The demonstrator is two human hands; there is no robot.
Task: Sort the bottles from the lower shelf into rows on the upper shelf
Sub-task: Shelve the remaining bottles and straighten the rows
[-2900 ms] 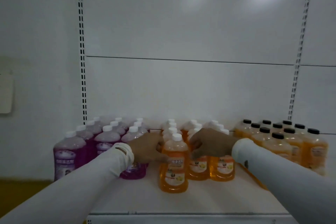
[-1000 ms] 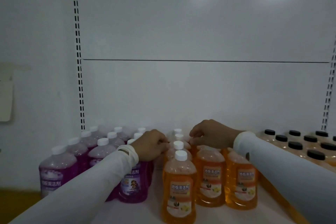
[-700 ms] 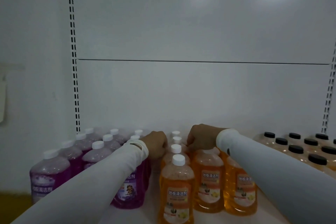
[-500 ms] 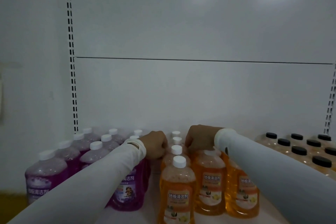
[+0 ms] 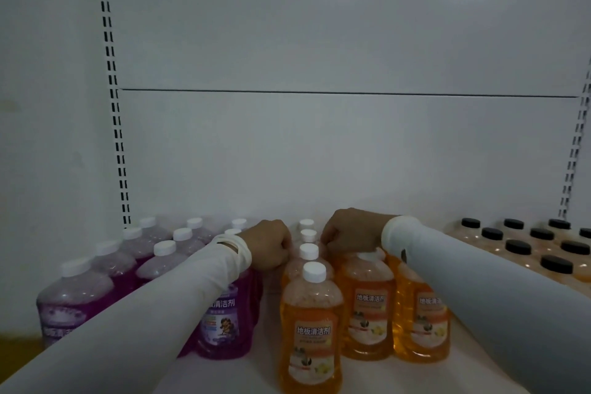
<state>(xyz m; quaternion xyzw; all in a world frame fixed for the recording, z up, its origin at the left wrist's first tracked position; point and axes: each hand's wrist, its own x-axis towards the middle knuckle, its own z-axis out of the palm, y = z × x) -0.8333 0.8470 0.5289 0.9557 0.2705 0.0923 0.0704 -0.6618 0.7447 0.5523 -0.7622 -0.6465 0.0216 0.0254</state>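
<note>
In the head view, the orange bottles (image 5: 311, 329) stand in rows mid-shelf (image 5: 243, 374), their labels reading 地板清洁剂. The purple bottles (image 5: 224, 320) stand to their left, the label partly hidden, showing 清洁剂. Black-capped bottles (image 5: 556, 265) stand at the right. The left hand (image 5: 267, 248) and right hand (image 5: 350, 233) flank the orange row, fingers curled; what each grip holds cannot be told.

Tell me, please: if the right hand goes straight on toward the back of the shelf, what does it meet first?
Probably the white back wall. The right hand sits above the orange bottles, and no cap shows beyond its curled fingers, though depth is unclear.
</note>
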